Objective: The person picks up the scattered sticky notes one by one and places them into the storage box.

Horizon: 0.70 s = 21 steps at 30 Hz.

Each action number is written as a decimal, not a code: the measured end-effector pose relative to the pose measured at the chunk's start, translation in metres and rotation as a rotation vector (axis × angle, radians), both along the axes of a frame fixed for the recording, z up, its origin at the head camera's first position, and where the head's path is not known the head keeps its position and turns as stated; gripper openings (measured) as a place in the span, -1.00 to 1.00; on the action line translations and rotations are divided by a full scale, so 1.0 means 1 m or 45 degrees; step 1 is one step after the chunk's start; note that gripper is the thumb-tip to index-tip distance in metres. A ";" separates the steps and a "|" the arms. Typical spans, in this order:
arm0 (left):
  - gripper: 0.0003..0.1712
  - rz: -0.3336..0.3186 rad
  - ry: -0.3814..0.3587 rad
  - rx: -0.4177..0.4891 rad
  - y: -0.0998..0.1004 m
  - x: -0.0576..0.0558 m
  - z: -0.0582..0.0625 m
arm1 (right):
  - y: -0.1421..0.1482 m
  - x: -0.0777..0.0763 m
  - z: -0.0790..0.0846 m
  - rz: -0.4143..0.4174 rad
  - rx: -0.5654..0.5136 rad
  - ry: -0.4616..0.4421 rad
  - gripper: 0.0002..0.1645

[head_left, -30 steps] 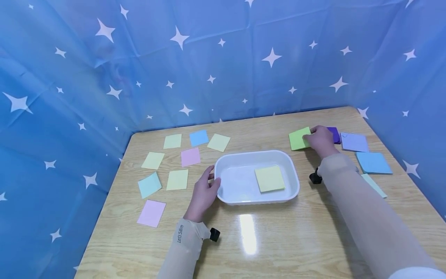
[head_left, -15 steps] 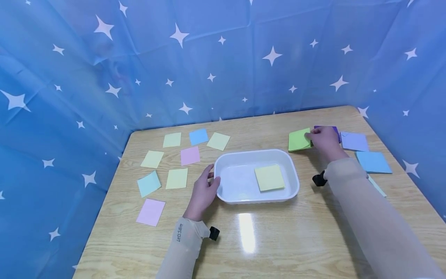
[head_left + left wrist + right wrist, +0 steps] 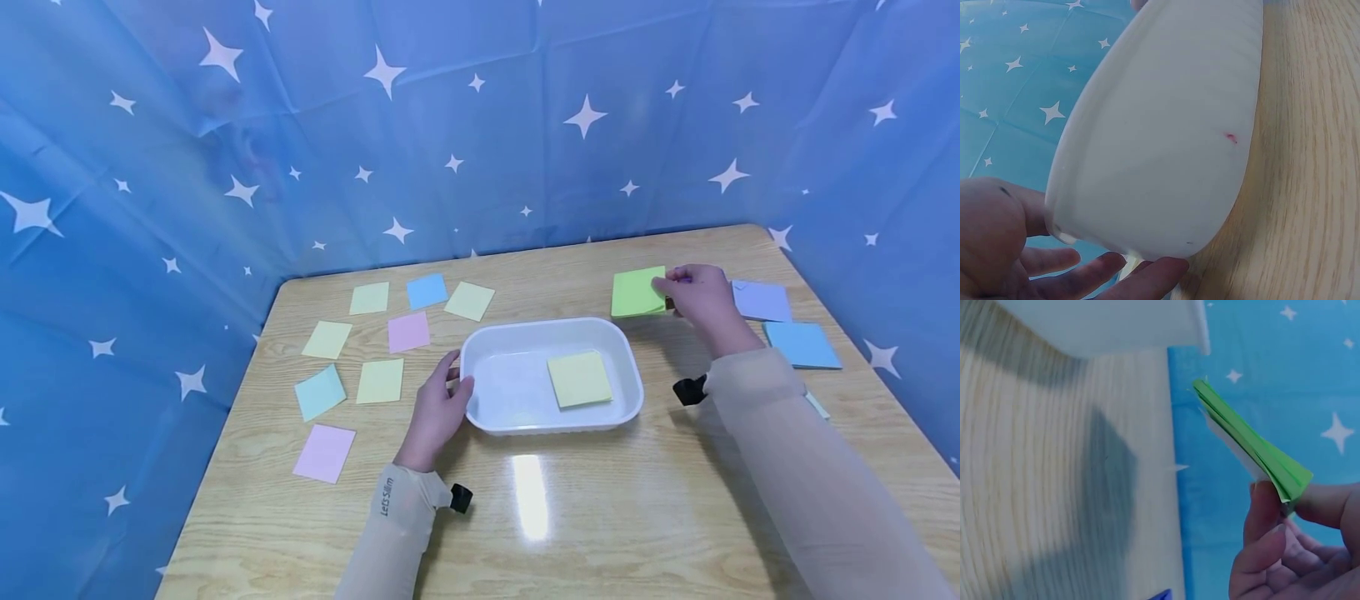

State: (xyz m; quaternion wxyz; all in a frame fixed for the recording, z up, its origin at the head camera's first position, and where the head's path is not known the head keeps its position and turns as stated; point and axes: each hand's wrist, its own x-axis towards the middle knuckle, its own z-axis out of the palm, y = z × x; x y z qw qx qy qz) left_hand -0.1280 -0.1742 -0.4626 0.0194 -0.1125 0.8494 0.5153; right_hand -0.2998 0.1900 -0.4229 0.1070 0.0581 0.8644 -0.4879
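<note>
My right hand (image 3: 703,304) pinches a pad of green sticky notes (image 3: 634,292) by its right edge at the back right. In the right wrist view, the green pad's fanned edge (image 3: 1250,440) sits between thumb and fingertips, raised off the table with its shadow below. My left hand (image 3: 437,417) holds the left end of a white plastic tray (image 3: 510,404), thumb at the rim and fingers against the outer end wall (image 3: 1147,206). A pad of pale yellow sticky notes (image 3: 581,380) lies in the tray's right half.
Several single notes, including a pink one (image 3: 408,332) and a lilac one (image 3: 324,452), lie spread on the table's left. At right are a periwinkle pad (image 3: 763,301) and a blue pad (image 3: 802,344). A star-patterned blue curtain (image 3: 480,125) hangs behind the wooden table (image 3: 600,517).
My right hand has taken hold of the green pad by its right edge and lifted it, shifting slightly left. The left hand stays on the tray.
</note>
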 end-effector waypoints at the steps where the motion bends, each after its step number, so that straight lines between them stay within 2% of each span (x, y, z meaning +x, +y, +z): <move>1: -0.34 -0.002 0.004 0.001 0.000 0.000 0.000 | -0.001 0.002 0.001 -0.001 -0.009 0.002 -0.32; 9: -0.35 -0.007 0.005 0.013 0.000 0.000 0.000 | -0.005 0.016 0.014 0.023 -0.062 0.011 -0.34; 14: -0.35 -0.007 0.004 0.009 0.000 -0.001 0.001 | -0.012 0.026 0.020 0.045 -0.046 -0.004 -0.36; 21: -0.35 -0.015 0.001 0.008 0.001 0.000 0.003 | -0.023 0.043 0.019 0.187 -0.056 -0.039 -0.21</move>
